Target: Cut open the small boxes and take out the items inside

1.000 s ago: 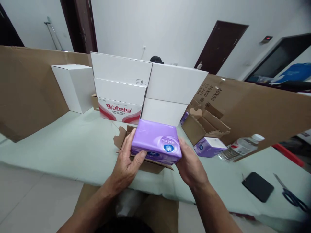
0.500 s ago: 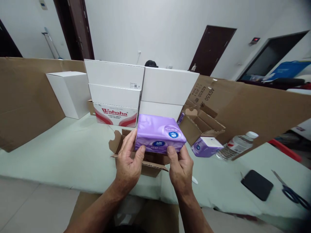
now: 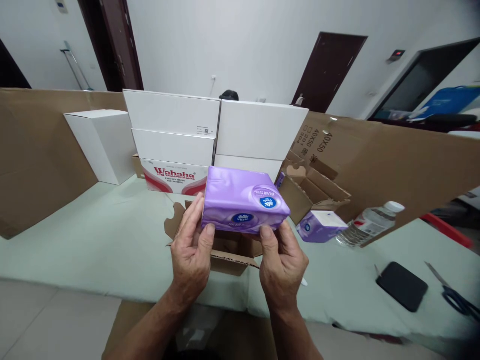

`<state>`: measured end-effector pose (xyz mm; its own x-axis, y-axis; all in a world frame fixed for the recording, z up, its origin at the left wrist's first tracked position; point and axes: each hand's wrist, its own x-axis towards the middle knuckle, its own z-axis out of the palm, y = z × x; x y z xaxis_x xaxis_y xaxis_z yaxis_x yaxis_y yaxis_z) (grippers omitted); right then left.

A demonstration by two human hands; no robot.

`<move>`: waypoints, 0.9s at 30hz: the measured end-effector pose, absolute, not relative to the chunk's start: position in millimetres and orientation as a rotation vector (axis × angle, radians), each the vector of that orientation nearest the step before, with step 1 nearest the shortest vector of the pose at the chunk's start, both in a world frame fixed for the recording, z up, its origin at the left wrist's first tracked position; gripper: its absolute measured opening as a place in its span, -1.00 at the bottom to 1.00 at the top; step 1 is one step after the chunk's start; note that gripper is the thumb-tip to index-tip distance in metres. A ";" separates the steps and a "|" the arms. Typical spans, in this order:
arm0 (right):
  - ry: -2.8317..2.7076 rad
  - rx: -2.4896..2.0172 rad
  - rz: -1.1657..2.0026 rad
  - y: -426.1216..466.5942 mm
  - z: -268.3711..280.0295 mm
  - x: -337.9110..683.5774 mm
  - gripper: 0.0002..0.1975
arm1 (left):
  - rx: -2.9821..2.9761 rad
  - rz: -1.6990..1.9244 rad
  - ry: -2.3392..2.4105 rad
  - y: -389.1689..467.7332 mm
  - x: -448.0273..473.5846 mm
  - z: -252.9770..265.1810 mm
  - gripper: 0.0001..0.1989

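Between my two hands is a purple pack of tissues [image 3: 240,192] with blue oval logos, held up with its front side tilted towards me. My left hand [image 3: 193,250] grips its left end, thumb on the lower front edge. On the right end, my right hand [image 3: 281,260] is closed in the same way. Below the pack stands an open brown cardboard box [image 3: 232,262] with its flaps spread; the pack and my hands hide much of its inside.
Right of the hands are a second purple tissue pack [image 3: 320,227], another open cardboard box [image 3: 315,190], a water bottle [image 3: 371,225], a black flat case [image 3: 402,286] and scissors [image 3: 452,295]. White boxes [image 3: 172,112] and a Wahaha carton [image 3: 176,177] stand behind, before a cardboard partition [image 3: 397,165].
The tissue pack has come slightly closer and tilted a little, still in both hands. My hands have spread slightly apart, and the camera view has shifted a bit.
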<state>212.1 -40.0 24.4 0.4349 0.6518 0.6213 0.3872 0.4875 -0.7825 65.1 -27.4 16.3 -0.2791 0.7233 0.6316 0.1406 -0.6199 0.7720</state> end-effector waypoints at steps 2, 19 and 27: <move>-1.160 -1.122 0.202 -40.3 22.4 212.8 -0.63 | 1.547 1.939 1.072 -26.6 64.4 15.2 -0.58; -1.482 -0.879 -0.107 -51.2 -0.7 210.3 -0.34 | 0.951 1.746 0.648 -32.1 42.4 25.3 -0.57; -1.508 -1.021 -0.134 -64.8 -10.9 262.7 -0.51 | 0.687 1.799 0.747 -29.1 1.9 31.7 -0.75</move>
<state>262.7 -64.8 -10.9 0.1390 0.5073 0.8505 0.6494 0.6016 -0.4650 1.9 -29.1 31.7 -0.3117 0.9439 0.1093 -0.5893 -0.2822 0.7570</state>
